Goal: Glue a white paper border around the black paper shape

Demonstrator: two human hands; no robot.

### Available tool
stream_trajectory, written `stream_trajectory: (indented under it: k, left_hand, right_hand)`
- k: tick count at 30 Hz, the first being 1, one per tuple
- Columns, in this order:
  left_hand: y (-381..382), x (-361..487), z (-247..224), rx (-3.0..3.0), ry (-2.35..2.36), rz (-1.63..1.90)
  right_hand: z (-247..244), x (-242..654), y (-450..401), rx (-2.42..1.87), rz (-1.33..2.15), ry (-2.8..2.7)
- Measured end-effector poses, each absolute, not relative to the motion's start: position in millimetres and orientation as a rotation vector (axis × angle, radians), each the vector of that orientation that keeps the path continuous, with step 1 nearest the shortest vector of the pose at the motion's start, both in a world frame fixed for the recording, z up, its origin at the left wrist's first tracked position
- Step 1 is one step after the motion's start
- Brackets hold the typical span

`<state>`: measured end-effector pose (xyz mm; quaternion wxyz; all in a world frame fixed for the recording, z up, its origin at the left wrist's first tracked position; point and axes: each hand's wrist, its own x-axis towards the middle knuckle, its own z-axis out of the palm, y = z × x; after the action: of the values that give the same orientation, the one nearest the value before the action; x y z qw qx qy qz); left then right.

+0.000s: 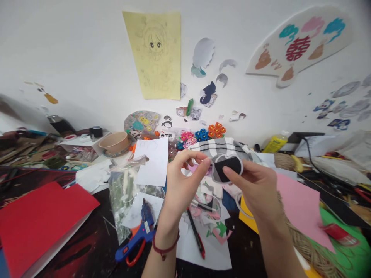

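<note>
A small grey cutout with a white edge and a black patch (227, 169) is held up over the middle of the table. My right hand (255, 181) pinches it from the right, thumb lying on the black patch. At its left edge, my left hand (187, 177) has thumb and forefinger pressed together; anything between those fingertips is too small to make out. Below the hands, a white sheet (214, 255) bears paper scraps (222, 231) and a black and red pen (196, 233).
A blue glue gun (137, 237) and red-handled scissors (139, 255) lie left of my left forearm. Red card (43, 220) is at the far left, pink paper (301, 208) at the right. A brown bowl (114, 143) and a yellow bottle (275, 142) stand near the wall.
</note>
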<state>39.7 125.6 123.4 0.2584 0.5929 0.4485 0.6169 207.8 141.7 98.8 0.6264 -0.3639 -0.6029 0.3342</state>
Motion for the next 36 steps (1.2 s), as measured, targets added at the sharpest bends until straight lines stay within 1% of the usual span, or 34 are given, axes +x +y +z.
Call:
stream_trajectory:
  k: [10,17,29,36]
  left_hand:
    - [124,30,126,1.762,1.312,1.696]
    - [118,25,128,1.958,1.238,1.574]
    - [118,24,127,2.023,1.254,1.492]
    - [119,19,129,1.939,1.182,1.492]
  right_hand:
    - [104,210,138,-0.919,0.763,-1.447]
    - [106,215,138,-0.912,0.829,-1.511]
    - [111,215,136,-0.923,0.857,-1.539]
    - [108,219,137,-0.918,0.88,-1.525]
